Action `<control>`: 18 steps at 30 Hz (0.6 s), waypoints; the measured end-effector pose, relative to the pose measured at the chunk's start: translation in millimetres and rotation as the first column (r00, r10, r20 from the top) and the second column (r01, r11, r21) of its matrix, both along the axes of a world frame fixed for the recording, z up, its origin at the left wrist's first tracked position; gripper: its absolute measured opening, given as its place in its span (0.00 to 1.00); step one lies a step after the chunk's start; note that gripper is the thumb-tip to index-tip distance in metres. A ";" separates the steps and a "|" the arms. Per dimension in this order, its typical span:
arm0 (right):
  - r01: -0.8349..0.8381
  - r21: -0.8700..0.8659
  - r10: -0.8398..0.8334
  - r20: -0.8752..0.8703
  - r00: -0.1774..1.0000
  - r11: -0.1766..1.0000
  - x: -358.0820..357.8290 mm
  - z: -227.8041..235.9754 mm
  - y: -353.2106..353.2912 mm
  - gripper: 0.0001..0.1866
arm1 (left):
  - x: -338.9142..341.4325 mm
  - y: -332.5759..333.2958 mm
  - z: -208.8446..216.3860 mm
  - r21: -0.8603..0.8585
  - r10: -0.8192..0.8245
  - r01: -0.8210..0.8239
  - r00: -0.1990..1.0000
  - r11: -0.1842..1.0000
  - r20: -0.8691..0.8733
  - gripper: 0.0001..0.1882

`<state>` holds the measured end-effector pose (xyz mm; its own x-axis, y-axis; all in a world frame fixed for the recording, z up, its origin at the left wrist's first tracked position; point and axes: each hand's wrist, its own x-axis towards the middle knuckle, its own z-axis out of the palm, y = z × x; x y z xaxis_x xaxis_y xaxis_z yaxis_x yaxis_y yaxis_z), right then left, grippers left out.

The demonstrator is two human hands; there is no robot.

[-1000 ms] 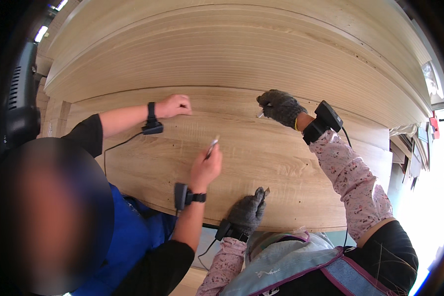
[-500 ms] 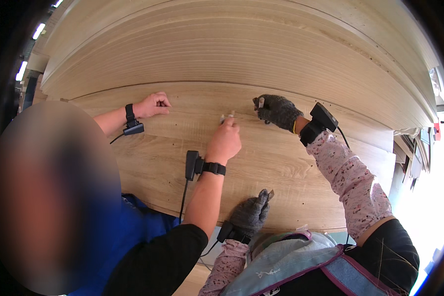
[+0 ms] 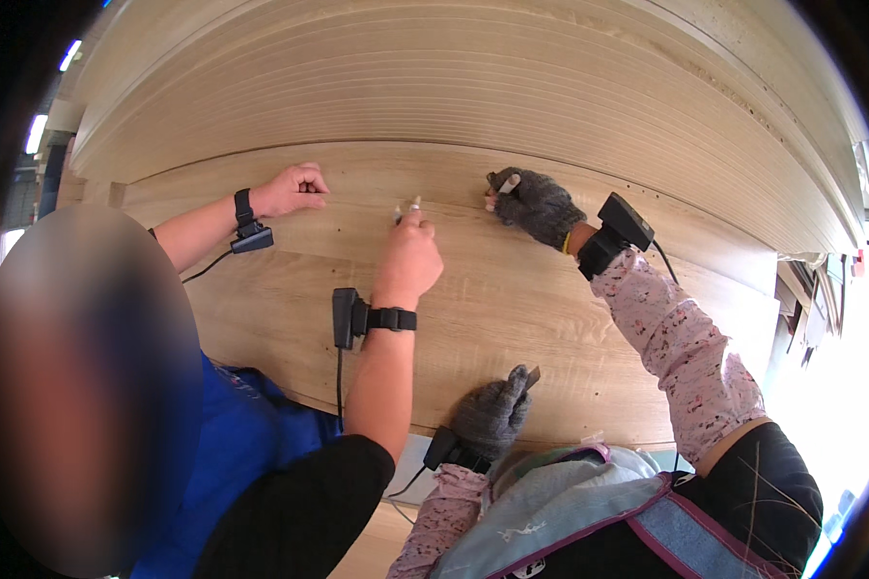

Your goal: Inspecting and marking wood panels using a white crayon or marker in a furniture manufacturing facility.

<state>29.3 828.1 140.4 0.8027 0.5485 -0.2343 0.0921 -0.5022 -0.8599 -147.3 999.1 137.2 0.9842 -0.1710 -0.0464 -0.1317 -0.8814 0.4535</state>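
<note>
My left hand (image 3: 490, 417), in a dark grey knitted glove, is closed near the front edge of the wood-grain board (image 3: 512, 318). From its fingers juts a small flat brownish piece (image 3: 533, 377). Farther off, my right hand (image 3: 541, 208) wears a matching glove and rests at the board with bent fingers. A small pale piece (image 3: 509, 182) shows at its fingers; its kind is too small to make out. Bare fingertips show at the glove's end.
On the left, a co-worker in blue and black leans in; their left hand (image 3: 294, 190) is on the board, and their right hand (image 3: 407, 259) holds a small pale-tipped thing (image 3: 415, 204). A tall ribbed wood-grain panel (image 3: 473, 87) stands behind.
The co-worker's right hand has moved left along the board with the small thing. My right hand has shifted slightly left and away from me; my left hand stays nearly in place.
</note>
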 end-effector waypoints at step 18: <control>-0.048 0.179 0.012 0.193 0.981 0.983 9.5 -18.2 13.0 0.15 | -116.7 -71.3 35.0 -0.336 0.070 -0.107 0.990 0.936 -0.121 0.25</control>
